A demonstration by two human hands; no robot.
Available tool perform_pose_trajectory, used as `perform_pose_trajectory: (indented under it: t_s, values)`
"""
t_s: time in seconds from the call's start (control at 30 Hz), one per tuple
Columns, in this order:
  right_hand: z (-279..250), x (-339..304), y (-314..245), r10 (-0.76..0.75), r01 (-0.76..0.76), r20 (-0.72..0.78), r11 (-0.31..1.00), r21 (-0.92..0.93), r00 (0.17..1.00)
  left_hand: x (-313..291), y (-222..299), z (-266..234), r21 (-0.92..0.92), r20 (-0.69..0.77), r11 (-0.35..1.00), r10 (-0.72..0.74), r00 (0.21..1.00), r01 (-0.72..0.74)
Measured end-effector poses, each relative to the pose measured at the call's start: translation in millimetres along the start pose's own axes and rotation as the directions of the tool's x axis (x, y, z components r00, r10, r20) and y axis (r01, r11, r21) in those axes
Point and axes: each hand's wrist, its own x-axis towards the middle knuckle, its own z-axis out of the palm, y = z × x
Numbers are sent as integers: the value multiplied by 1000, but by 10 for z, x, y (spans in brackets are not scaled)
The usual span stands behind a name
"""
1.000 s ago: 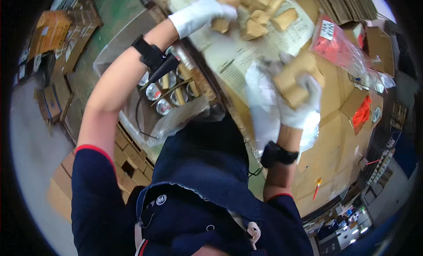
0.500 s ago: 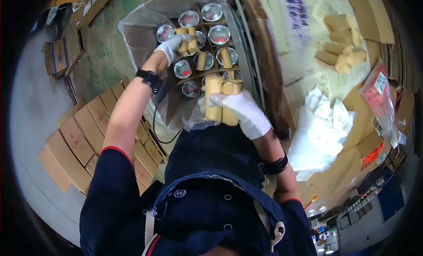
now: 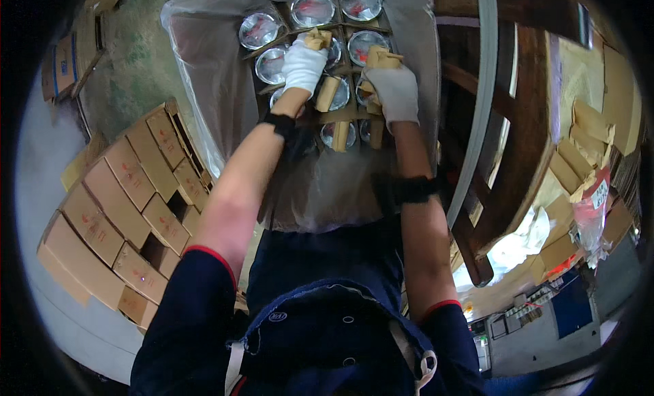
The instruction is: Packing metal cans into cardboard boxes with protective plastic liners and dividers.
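Both my hands, in white gloves, reach down into a plastic-lined carton [image 3: 286, 202]. Brown dividers part it into cells, which hold round silver-topped jars [image 3: 312, 9] with red marks on top. My left hand [image 3: 304, 68] is closed around a brown paper packet [image 3: 317, 39] over the middle cells. Farther right, my right hand [image 3: 394, 89] grips another brown paper packet [image 3: 383, 57] above the right-hand row; its fingertips are partly hidden. Between and below my hands, more paper packets [image 3: 328, 94] rest tilted among the jars, one of them [image 3: 340, 136] upright in the near row.
Stacked cardboard boxes [image 3: 133, 198] stand on the floor to the left. A dark wooden frame [image 3: 521, 151] and a grey metal rail [image 3: 475, 110] run along the carton's right side. Beyond lie more brown packets [image 3: 579, 147], a red-and-clear bag [image 3: 591, 209] and white plastic [image 3: 531, 236].
I have leaned forward over the carton. My right hand has moved from its near edge to the right-hand row, and my left hand sits lower among the cells. More packets now stand in the near cells.
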Motion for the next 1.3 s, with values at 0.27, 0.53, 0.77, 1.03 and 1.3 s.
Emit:
perform_pose_trajectory:
  t_s: [0.27, 0.53, 0.77, 1.03, 1.3]
  values:
    - [507, 663, -143, -119, 4, -126, 743, -669, 985, 708, 69, -412, -474, 114, 879, 116, 987, -49]
    - [351, 573, -326, -306, 210, -101, 824, -526, 946, 1245, 108, -136, -36, 193, 983, 185, 964, -182]
    - [486, 1225, -731, -535, 494, -81, 821, -286, 841, 902, 34, 253, 42, -264, 913, 401, 877, -405]
    - [839, 1010, -670, -424, 268, -26, 619, -738, 905, 638, 84, -507, -331, -247, 877, 276, 929, -349]
    - [386, -988, -781, -607, 557, -22, 743, -372, 795, -145, 1347, -1779, -768, -187, 532, 346, 919, -356]
